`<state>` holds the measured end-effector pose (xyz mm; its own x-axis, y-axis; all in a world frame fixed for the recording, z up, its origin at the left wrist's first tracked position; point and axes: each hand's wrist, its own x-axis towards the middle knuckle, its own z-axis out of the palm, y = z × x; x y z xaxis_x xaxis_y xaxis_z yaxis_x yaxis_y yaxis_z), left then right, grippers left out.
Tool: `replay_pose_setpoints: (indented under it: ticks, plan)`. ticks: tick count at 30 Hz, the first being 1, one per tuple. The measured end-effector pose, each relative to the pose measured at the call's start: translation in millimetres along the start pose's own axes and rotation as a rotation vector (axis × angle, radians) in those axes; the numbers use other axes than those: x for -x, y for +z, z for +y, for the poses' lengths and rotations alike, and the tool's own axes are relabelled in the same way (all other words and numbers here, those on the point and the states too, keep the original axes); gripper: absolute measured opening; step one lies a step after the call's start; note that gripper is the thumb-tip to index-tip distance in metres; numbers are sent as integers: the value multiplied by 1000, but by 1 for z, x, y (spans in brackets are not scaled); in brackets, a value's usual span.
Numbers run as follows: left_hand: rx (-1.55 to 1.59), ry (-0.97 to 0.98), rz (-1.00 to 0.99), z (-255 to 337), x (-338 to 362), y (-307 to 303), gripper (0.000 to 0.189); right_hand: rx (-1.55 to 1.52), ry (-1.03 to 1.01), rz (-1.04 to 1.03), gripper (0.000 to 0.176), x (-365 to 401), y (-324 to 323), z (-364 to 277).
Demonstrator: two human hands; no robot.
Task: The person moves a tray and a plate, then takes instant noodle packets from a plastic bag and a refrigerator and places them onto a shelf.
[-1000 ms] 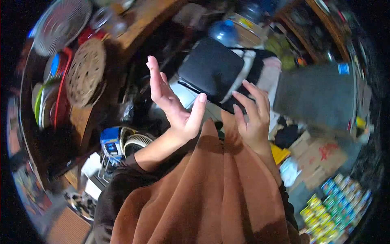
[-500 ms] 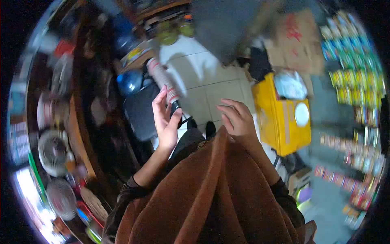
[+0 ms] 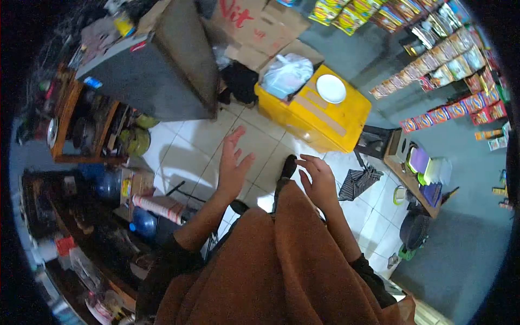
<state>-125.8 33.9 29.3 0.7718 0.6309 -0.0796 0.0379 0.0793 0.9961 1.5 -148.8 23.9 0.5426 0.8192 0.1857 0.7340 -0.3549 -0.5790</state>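
Note:
My left hand hangs over the tiled floor with its fingers apart and nothing in it. Right of it, my right hand is also empty, its fingers spread and slightly bent. Beyond my right hand stands a yellow box with a white round lid and a pale plastic bag on top. A wrapped roll lies to the left of my left forearm. Neither hand touches anything.
A tall grey cabinet stands at the upper left. Wooden shelves with goods line the left. Sachet strips hang on the right wall. A striped cloth lies on the floor. A low wooden shelf holds plastic containers.
The view has swung to the right, bringing the right wall and low shelf further in. Both hands remain raised and empty, and the roll now appears further left of my left hand.

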Motion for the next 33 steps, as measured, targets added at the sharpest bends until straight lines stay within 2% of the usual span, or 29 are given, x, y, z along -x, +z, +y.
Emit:
replay_pose_setpoints:
  ticks: [2,4,8,10,14,17,18,19,20,22,23,24,25,26,27,28,29,30,31,32,33]
  plan:
    - [-39,-28,-49,-3,-25,30,56,33,99,59,25,-3,-12,27]
    - [-66,-43,-140,-13,-54,63,54,36,103,110,23,-12,-24,64]
    - [-130,-52,-238,-29,-114,137,53,70,137,66,25,-40,-48,149]
    - [44,-147,-248,-68,-149,175,53,124,157,35,25,-54,-55,193]
    - [95,-139,-285,-102,-205,250,51,142,174,72,24,-70,-71,256]
    - [-35,-75,-275,-154,-243,280,47,-31,361,-3,22,-82,-74,292]
    - [-257,51,-338,-168,-254,284,45,-71,309,52,23,-84,-65,314]
    - [-482,181,-396,-187,-269,287,43,-90,345,37,22,-85,-48,341]
    - [-476,188,-388,-217,-288,291,43,-108,381,25,22,-90,-34,365]
    - [-468,105,-375,-303,-325,299,43,-185,547,11,22,-109,-13,395]
    - [-459,106,-372,-362,-335,298,43,-251,538,79,23,-114,7,416]
    - [-377,-50,-353,-421,-362,297,41,-151,487,119,21,-115,39,453]
    - [-287,-204,-348,-471,-405,307,39,-195,563,191,23,-118,95,514]
    - [-276,-195,-349,-470,-421,314,39,-247,637,248,26,-113,129,546]
    - [-189,-509,-283,-456,-430,318,41,-236,632,249,26,-118,142,561]
    - [-100,-822,-215,-466,-440,321,43,-441,867,240,28,-125,154,573]
    - [-95,-823,-215,-476,-450,327,43,-654,1103,224,30,-128,166,583]
    - [-208,-534,-135,-512,-451,332,41,-652,1112,213,30,-134,170,587]
    - [-322,-250,-57,-537,-446,334,40,-711,1234,252,32,-146,170,587]
    - [-328,-270,-55,-535,-444,333,40,-770,1357,293,33,-157,172,588]
    - [-148,-357,-41,-516,-447,334,40,-1003,1465,389,33,-161,175,593]
